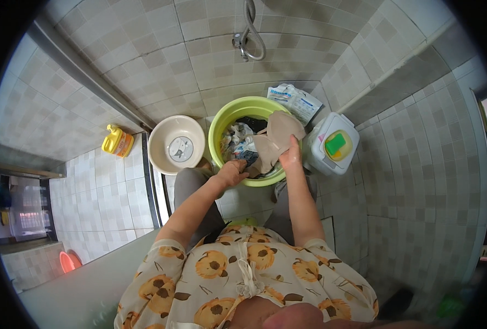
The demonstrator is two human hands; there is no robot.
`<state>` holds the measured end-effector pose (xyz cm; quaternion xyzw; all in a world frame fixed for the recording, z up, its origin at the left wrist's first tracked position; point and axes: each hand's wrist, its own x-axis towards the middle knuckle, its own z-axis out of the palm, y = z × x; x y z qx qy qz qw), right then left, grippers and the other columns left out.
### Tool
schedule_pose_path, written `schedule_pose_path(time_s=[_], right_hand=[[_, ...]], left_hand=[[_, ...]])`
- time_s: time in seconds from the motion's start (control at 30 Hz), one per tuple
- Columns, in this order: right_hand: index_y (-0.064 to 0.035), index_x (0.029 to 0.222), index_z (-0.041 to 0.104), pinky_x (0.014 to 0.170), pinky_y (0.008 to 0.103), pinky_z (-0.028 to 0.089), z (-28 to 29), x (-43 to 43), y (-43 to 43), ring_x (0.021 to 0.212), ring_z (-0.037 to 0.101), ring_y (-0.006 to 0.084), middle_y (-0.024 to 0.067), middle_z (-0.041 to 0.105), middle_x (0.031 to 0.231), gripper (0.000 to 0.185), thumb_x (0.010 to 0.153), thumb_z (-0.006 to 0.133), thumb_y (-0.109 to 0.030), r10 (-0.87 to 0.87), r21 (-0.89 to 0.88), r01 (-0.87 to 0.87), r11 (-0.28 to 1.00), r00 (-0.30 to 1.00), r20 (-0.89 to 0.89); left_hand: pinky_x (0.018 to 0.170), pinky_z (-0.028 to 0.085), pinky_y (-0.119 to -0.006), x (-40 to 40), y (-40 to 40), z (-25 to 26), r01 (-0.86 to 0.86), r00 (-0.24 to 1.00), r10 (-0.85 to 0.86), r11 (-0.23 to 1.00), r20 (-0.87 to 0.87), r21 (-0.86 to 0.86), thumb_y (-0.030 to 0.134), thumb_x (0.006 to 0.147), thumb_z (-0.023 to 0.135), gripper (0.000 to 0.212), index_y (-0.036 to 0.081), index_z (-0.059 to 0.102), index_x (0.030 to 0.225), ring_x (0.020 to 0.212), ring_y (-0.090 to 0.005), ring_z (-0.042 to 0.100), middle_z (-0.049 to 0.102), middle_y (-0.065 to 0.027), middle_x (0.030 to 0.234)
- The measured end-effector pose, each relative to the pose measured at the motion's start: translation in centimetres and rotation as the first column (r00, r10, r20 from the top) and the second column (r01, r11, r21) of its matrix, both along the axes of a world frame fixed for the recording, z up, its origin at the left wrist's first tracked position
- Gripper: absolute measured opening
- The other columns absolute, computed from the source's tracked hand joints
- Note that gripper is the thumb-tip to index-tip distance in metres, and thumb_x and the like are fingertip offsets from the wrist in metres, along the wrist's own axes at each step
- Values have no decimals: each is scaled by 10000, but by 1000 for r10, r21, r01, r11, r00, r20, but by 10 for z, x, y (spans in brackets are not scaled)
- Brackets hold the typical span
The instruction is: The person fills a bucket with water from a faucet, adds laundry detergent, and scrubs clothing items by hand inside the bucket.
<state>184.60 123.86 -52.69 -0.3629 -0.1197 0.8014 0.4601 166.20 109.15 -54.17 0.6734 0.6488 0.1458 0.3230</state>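
Observation:
A light green plastic tub [217,119] stands between my knees, holding wet laundry [240,140] in white, patterned and dark fabric. My right hand [291,156] grips a beige bra [283,127] at its lower right edge and holds it up over the tub's right side. Part of the bra hangs down into the tub. My left hand [232,172] is at the tub's near left rim, fingers bent beside the bra's lower end and the dark cloth; whether it grips any fabric I cannot tell.
Left of the tub are a cream basin [155,144] and a yellow jug [118,142]. At the right stands a white lidded bin [338,164] with a green block [335,144] on top. Behind lies a plastic packet [297,103], below a wall tap [238,40] with a hose [258,41].

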Motion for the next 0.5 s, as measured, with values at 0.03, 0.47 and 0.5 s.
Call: schedule_pose_path(time_s=[0.03, 0.47, 0.5], right_hand=[[-25, 1370, 324, 1052, 467, 325, 8, -1, 0, 1242, 413, 315, 135, 408, 1373, 500, 958, 414, -295, 31, 69, -28, 997, 999, -41], [-22, 1340, 364, 1071, 473, 294, 78, -74, 7, 1272, 381, 306, 137, 419, 1363, 462, 981, 295, -304, -96, 17, 104, 994, 964, -248], [-23, 1341, 362, 1071, 474, 294, 75, -76, 7, 1273, 380, 305, 139, 416, 1365, 462, 982, 291, -304, -81, 6, 85, 996, 967, -242]], left_hand=[[914, 439, -382, -3, -1, -1, -9, 1000, 9, 1000, 14, -2, 333, 786, 643, 563, 21, 486, 1228, 1043, -342, 555, 588, -203, 1130], [794, 524, -353, -9, 24, 41, -112, 116, 549, 835, 828, -538, 284, 825, 683, 915, 108, 53, 1464, 1059, -268, 572, 517, -139, 1216], [776, 535, -355, -14, 26, 41, -98, -142, 503, 850, 853, -518, 269, 824, 686, 951, 123, 1, 1467, 1067, -258, 569, 516, -129, 1207]])
